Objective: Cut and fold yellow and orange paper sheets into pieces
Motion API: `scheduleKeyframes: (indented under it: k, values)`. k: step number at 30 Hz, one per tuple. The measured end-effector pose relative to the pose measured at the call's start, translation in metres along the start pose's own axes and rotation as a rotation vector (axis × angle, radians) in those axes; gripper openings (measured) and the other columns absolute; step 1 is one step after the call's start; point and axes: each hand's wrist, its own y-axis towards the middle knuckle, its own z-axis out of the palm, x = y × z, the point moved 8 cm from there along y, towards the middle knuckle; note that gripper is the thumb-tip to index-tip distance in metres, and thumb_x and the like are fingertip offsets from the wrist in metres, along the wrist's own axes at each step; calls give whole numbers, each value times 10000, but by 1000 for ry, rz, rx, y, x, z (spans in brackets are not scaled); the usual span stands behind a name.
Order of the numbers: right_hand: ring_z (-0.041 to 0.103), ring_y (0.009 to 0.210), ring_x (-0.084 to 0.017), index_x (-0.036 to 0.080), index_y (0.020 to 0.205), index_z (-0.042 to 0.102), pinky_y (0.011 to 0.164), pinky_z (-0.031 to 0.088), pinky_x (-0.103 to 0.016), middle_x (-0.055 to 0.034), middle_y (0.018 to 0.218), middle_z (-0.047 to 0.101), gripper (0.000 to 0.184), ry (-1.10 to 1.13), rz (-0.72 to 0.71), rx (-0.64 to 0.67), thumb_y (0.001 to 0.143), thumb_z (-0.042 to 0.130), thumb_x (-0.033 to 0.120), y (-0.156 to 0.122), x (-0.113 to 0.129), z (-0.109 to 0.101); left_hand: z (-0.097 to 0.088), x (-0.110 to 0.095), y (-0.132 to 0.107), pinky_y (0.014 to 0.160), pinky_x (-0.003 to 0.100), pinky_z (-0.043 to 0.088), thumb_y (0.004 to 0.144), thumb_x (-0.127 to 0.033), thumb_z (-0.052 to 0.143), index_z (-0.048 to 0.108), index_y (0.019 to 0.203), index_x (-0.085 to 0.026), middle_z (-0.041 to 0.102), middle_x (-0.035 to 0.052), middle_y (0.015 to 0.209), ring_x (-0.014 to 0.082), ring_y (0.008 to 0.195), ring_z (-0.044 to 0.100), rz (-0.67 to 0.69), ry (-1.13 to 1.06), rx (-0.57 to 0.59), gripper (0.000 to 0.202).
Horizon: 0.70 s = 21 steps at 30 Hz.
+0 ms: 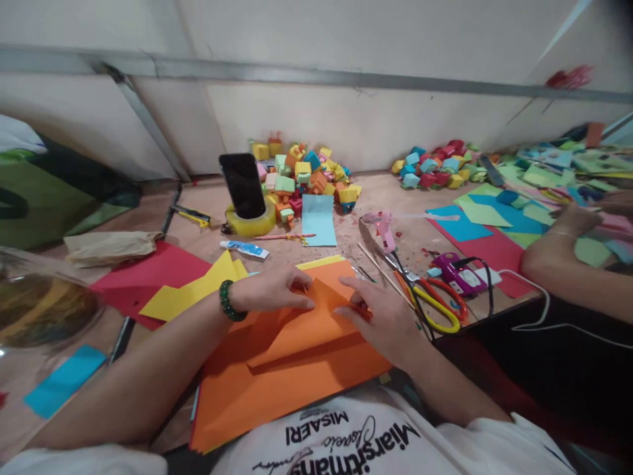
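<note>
The fingers of your left hand (pixel 274 290) and right hand (pixel 388 320) bend over the raised orange sheet (pixel 306 336) atop an orange stack (pixel 247 409); partly hidden tips mean you cannot tell whether they pinch it. On the tabletop (pixel 198 196), scissors (pixel 448 324) lie beside a pink glue gun (pixel 384 232); a co-worker's arm (pixel 581 267) and a clear container (pixel 44 300) are cut off at opposite edges.

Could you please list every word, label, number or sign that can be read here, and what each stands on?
"MISAERI": on the wearer's white fabric shirt.
"Miarsritmans", as best I can read: larger, same shirt.
Cursive script on the same shirt: not clearly legible.
Blue-and-white squeeze tube: label too small to read.
Purple plastic power adapter: any markings too small to read.
</note>
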Motion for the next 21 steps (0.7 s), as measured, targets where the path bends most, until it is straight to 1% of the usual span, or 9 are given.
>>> scheduleKeyframes:
  k: [3, 6, 8, 9, 11, 13, 14, 18, 21]
  values:
    - [650, 861, -217, 223, 1202, 612, 829, 521, -365, -63, 863, 699, 346, 16, -33, -103, 881, 616, 352, 11, 3, -18, -13, 0, -5, 566, 213, 426, 751, -392, 610, 687, 745, -151, 659, 8, 680, 129, 618, 538, 13, -168, -89, 253]
    - [561, 1156, -302, 232, 1250, 563, 1006, 435, -500, -138, 1176, 638, 504, 34, 49, -430, 809, 691, 439, 9, -7, -47, -30, -3, -12, 650, 247, 503, 734, -375, 669, 716, 823, -142, 717, 40, 810, 170, 728, 615, 45, -331, -284, 254]
    - [524, 1231, -316, 237, 1316, 492, 1017, 428, -517, -156, 1271, 586, 604, 193, 152, -576, 813, 648, 533, 9, -20, -55, -40, -5, -19, 701, 285, 534, 732, -384, 694, 720, 894, -137, 729, 66, 921, 202, 805, 642, 77, -431, -435, 296]
    - [548, 1212, -310, 244, 1329, 469, 989, 457, -499, -153, 1255, 597, 642, 325, 200, -563, 812, 613, 596, 13, -26, -52, -43, -6, -22, 722, 303, 543, 732, -390, 702, 717, 929, -138, 726, 76, 969, 215, 839, 647, 101, -467, -501, 320]
    - [625, 1111, -292, 261, 1301, 476, 906, 523, -449, -128, 1158, 656, 725, 633, 264, -398, 747, 594, 713, 28, -29, -31, -47, -11, -26, 757, 326, 547, 728, -390, 718, 711, 955, -144, 717, 84, 1016, 229, 885, 647, 153, -474, -607, 334]
    - [664, 1033, -282, 267, 1218, 525, 848, 559, -418, -98, 1099, 692, 762, 895, 308, -232, 635, 679, 731, 41, -24, -9, -47, -17, -27, 783, 334, 543, 727, -374, 722, 702, 926, -150, 715, 79, 989, 229, 900, 644, 191, -421, -651, 300]
    - [672, 1013, -279, 260, 1166, 551, 838, 567, -412, -87, 1091, 702, 740, 984, 336, -191, 594, 733, 693, 45, -21, -1, -45, -20, -27, 785, 330, 540, 725, -367, 720, 695, 907, -153, 714, 73, 964, 224, 896, 642, 200, -389, -653, 282]
    - [691, 937, -254, 219, 965, 609, 836, 580, -397, -55, 1017, 736, 537, 1083, 451, -231, 540, 843, 450, 47, -23, 14, -41, -23, -23, 739, 301, 529, 716, -377, 702, 666, 858, -164, 701, 45, 891, 195, 833, 627, 200, -337, -644, 259]
    - [698, 901, -233, 213, 950, 604, 842, 583, -389, -39, 988, 744, 483, 1062, 458, -313, 549, 841, 343, 42, -29, 14, -43, -17, -21, 753, 303, 510, 694, -403, 707, 657, 782, -163, 679, 32, 829, 181, 798, 605, 175, -352, -657, 260]
